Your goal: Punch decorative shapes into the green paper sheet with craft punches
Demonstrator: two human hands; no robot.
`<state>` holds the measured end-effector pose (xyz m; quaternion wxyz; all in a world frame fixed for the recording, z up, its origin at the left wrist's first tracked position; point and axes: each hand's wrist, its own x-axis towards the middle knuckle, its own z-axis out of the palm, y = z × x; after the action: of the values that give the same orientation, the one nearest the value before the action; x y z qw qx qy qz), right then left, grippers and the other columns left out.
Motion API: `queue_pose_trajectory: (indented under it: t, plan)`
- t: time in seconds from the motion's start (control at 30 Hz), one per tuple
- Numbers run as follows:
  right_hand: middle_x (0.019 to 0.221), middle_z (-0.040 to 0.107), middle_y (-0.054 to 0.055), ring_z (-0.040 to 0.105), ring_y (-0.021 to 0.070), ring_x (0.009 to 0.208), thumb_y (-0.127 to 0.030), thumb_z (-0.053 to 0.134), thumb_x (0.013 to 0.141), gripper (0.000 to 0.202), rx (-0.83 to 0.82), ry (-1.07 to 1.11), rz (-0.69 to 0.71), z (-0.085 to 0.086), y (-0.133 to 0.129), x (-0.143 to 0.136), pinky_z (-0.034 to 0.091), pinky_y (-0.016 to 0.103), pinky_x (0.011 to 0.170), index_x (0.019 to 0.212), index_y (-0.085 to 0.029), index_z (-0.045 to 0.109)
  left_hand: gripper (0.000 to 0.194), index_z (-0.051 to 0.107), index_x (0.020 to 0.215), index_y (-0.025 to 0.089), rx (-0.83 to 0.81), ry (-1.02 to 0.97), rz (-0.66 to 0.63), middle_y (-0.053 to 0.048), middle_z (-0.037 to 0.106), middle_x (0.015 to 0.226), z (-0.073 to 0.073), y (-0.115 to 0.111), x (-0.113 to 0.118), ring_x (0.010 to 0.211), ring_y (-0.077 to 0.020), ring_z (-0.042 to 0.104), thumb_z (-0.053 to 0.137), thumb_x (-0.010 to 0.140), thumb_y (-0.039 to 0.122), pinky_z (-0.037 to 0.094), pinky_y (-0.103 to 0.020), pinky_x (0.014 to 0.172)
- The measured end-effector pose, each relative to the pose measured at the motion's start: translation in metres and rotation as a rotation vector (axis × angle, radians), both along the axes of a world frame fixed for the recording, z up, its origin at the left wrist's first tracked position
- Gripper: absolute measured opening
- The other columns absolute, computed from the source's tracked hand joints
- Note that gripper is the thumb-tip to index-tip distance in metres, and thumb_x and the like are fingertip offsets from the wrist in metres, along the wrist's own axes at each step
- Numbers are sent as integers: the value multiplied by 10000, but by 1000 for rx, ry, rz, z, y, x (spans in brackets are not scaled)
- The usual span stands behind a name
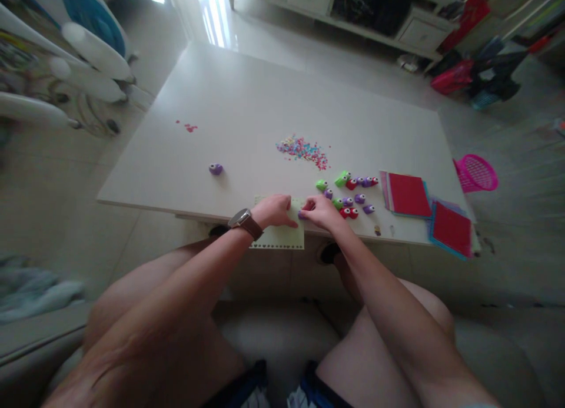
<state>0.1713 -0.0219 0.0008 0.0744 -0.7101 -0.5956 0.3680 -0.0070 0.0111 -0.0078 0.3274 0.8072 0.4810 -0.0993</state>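
A pale yellow-green sheet [280,236] with small holes along its near edge lies at the table's front edge and sticks out past it. My left hand [277,210], with a watch on the wrist, rests on the sheet, thumb and fingers apart and nothing between them. At the sheet's right edge, my right hand [318,211] is closed on a small purple punch [302,214], which is mostly hidden by the fingers. Just right of that hand stand several green, red and purple punches [348,202] with eye-like dots.
Colourful paper bits [304,151] are heaped mid-table [247,96], with a few red bits [190,128] at the left. Another purple punch [216,169] stands left. Stacks of coloured paper [409,195] lie at the right, near a pink basket [478,173].
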Motion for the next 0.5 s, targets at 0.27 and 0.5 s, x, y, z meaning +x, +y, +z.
queue_pose_trajectory:
  t: [0.27,0.5]
  plan:
    - [925,782,90,691,188,834,-205,715,905,64,63,0,-5,7,-3,28,508,298,776,903,-157,758,532,635,1167,200,86,17,-28,-118,741,1199,-1,-8,2,1089,-273,700,857,767,472,523,-335,887]
    - [1089,770,115,693,246,1003,-210,785,860,167,234,-246,151,5,-6,28,507,357,933,1024,-182,785,532,636,1159,195,83,33,-21,-121,745,1197,2,-7,4,1083,-280,707,860,765,475,534,-343,877]
